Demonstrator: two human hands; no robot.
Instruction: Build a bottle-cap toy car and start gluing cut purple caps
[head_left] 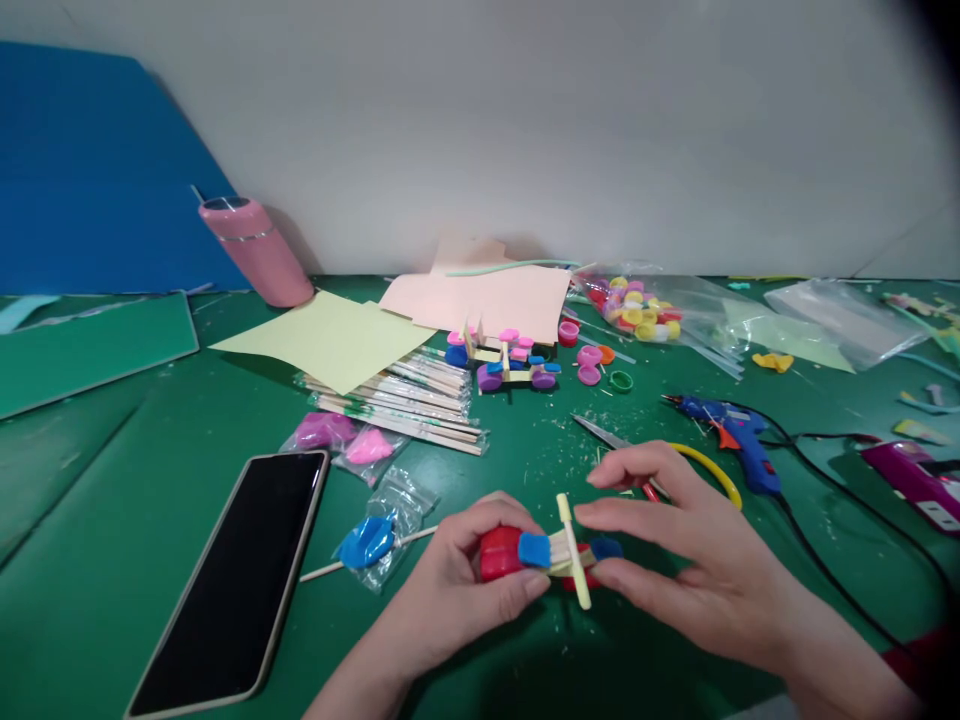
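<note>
Low in the frame, left hand (pixel 457 590) and right hand (pixel 690 560) are pinching a half-built stick-and-cap model (pixel 551 555); a finished model (pixel 506 362) is standing behind.

There is just one camera, worn on the person's head. It looks forward and down onto the green table (pixel 112 560). It sits close above the two hands at the bottom edge. Far off, it faces a grey wall (pixel 525 120).
</note>
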